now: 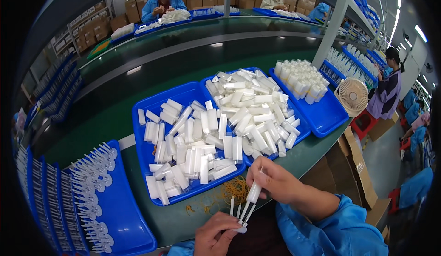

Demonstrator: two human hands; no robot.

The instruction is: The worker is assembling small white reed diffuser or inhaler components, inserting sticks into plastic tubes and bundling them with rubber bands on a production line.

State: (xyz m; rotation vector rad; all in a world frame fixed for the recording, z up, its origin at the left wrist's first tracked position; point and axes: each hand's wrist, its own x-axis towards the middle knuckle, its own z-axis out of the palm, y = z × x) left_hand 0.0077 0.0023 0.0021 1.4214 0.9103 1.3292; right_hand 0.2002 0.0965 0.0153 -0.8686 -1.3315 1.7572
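Note:
Near the table's front edge my left hand (213,235) pinches a small pronged plastic piece (240,230), its thin white stems pointing up. My right hand (281,182) grips a white tube-shaped sleeve (254,193) tilted just above it. The sleeve's lower end meets one or more of the stems; how far they go in I cannot make out. Just beyond my hands lies a tangle of yellow rubber bands (235,190). A blue tray (141,150) ahead holds a heap of loose white sleeves with clear ends (181,175).
A second blue tray (302,139) holds more sleeves. Right of it, a blue tray (328,117) carries banded bundles (301,79), beside a beige fan (352,95). At left, a blue tray (131,214) has rows of pronged pieces. A cardboard box (351,164) stands at right; other people work around.

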